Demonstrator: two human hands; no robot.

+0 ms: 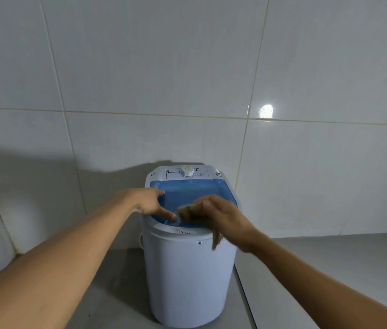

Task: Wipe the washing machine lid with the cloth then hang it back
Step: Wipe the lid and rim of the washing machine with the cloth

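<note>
A small white washing machine (187, 269) stands on the floor against the tiled wall. Its translucent blue lid (187, 193) is closed. My left hand (151, 203) rests on the lid's left edge, fingers spread, thumb on the blue surface. My right hand (221, 217) is shut on a brownish cloth (186, 213), bunched and pressed on the lid's front right part. A tail of the cloth hangs down over the machine's front rim. The hand and cloth are blurred.
A white control panel with a round dial (187, 172) sits behind the lid. Grey-white wall tiles (187, 67) rise behind the machine. Grey floor (330, 262) spreads to the right and left. A wall corner is at the far left.
</note>
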